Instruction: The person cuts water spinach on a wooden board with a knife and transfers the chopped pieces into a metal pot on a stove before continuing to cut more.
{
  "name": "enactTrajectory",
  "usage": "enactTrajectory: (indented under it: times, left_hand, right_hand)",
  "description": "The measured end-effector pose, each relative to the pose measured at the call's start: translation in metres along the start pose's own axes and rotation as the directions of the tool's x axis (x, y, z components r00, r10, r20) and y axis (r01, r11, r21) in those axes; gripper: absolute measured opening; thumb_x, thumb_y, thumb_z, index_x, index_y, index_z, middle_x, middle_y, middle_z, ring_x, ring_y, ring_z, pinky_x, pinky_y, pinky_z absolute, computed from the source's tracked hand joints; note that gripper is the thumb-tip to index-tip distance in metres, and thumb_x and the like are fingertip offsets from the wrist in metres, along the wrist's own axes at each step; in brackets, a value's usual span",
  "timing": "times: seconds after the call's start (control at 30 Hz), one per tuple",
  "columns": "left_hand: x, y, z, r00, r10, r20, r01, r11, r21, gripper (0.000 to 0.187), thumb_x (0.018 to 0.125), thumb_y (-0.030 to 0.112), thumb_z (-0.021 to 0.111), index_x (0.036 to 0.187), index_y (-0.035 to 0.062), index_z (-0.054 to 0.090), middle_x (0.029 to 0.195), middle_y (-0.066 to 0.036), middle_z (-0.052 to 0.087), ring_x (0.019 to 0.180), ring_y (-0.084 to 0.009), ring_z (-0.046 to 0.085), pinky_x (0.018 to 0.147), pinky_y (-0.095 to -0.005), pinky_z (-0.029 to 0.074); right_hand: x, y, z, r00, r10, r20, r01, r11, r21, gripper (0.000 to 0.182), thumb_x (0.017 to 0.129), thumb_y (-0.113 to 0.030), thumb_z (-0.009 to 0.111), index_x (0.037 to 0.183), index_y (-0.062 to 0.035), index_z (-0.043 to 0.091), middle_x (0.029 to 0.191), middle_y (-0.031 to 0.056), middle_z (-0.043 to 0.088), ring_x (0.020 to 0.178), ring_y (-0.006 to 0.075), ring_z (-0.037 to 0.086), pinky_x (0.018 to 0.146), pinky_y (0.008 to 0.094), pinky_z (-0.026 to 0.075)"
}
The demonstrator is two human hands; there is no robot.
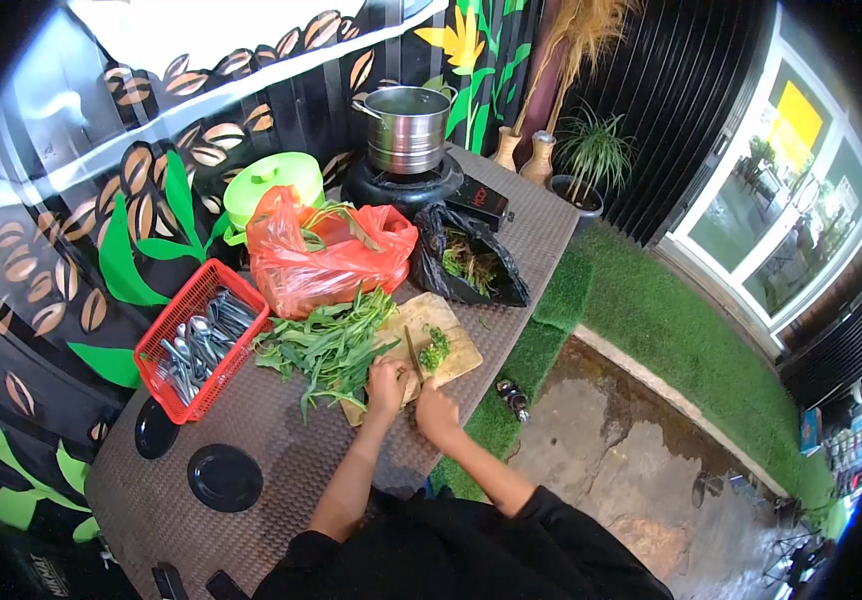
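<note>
My right hand is closed around the handle of a knife, its blade pointing away over a wooden cutting board. Just left of the blade, my left hand has its fingers curled on the stems of the leafy greens. Those long green leaves lie in a heap across the board's left side and the table. A small pile of chopped greens sits on the board, to the right of the knife. My fingers partly hide the stems and the knife handle.
Behind the board stand a red plastic bag and a black bag with plant scraps. A steel pot is on a stove. A red basket of cutlery and black plates rest on the woven table.
</note>
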State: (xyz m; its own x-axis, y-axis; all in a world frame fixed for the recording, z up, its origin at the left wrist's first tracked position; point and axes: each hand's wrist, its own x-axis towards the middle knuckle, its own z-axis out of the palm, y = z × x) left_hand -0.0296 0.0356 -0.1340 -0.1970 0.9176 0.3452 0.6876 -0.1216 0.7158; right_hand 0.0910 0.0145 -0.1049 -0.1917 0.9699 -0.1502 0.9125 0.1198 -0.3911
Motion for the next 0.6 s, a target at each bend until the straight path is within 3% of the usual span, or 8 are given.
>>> enactTrajectory:
  times: [0.07,0.13,0.33,0.47,0.57,0.6]
  left_hand:
    - [-0.002,0.007,0.000,1.000,0.008,0.011,-0.009,0.999,0.035,0.007,0.072,0.004,0.068,0.078,0.0023,0.066,0.088,-0.013,0.061,0.093,-0.0313,0.053,0.079,-0.0394,0.043]
    - [-0.007,0.017,-0.005,0.998,0.061,-0.003,-0.060,0.992,0.111,0.008,0.077,0.009,0.064,0.082,0.0026,0.067,0.089,-0.011,0.061,0.095,-0.0301,0.052,0.083,-0.0395,0.041]
    - [-0.014,0.018,-0.003,0.989,0.149,-0.018,-0.142,0.969,0.204,0.014,0.081,0.014,0.061,0.085,0.0019,0.067,0.090,-0.011,0.061,0.098,-0.0289,0.051,0.086,-0.0391,0.039]
    - [-0.015,0.011,-0.004,0.994,0.113,-0.006,-0.112,0.985,0.133,0.011,0.080,0.011,0.062,0.083,0.0022,0.068,0.092,-0.012,0.061,0.098,-0.0300,0.053,0.085,-0.0398,0.040]
    - [-0.007,0.001,0.001,0.988,0.147,-0.043,-0.146,0.989,0.013,0.014,0.079,0.001,0.059,0.093,0.0007,0.061,0.087,-0.016,0.062,0.087,-0.0325,0.058,0.078,-0.0413,0.044]
    - [-0.004,0.003,0.002,0.999,0.034,-0.038,-0.036,0.999,-0.034,0.019,0.079,-0.002,0.057,0.097,0.0011,0.055,0.085,-0.017,0.061,0.083,-0.0326,0.060,0.074,-0.0410,0.046]
  right_hand:
    - [0.006,-0.001,0.000,0.999,0.030,0.019,-0.030,1.000,0.001,0.023,0.086,-0.010,0.048,0.103,0.0033,0.043,0.083,0.0248,0.065,0.078,0.0390,0.066,0.067,0.0472,0.054]
    - [0.019,0.000,-0.008,0.998,-0.058,0.003,0.058,0.998,0.039,0.024,0.087,-0.012,0.046,0.105,0.0040,0.042,0.084,0.0249,0.065,0.078,0.0390,0.066,0.067,0.0473,0.054]
    - [0.001,-0.006,-0.009,0.999,-0.024,0.038,0.023,0.999,0.035,0.025,0.088,-0.012,0.047,0.106,0.0050,0.042,0.082,0.0258,0.065,0.077,0.0381,0.067,0.066,0.0456,0.055]
    - [0.014,0.004,-0.004,0.996,-0.085,-0.001,0.085,0.996,0.003,0.027,0.087,-0.011,0.047,0.108,0.0050,0.041,0.083,0.0242,0.065,0.077,0.0372,0.067,0.066,0.0459,0.055]
    - [0.010,0.001,-0.010,0.993,-0.121,0.012,0.121,0.993,-0.005,0.024,0.086,-0.009,0.046,0.106,0.0042,0.042,0.081,0.0224,0.066,0.075,0.0367,0.067,0.065,0.0447,0.055]
    - [0.002,-0.004,-0.003,0.998,-0.063,0.009,0.063,0.998,-0.018,0.023,0.086,-0.009,0.046,0.105,0.0038,0.042,0.081,0.0226,0.066,0.075,0.0368,0.067,0.065,0.0449,0.055]
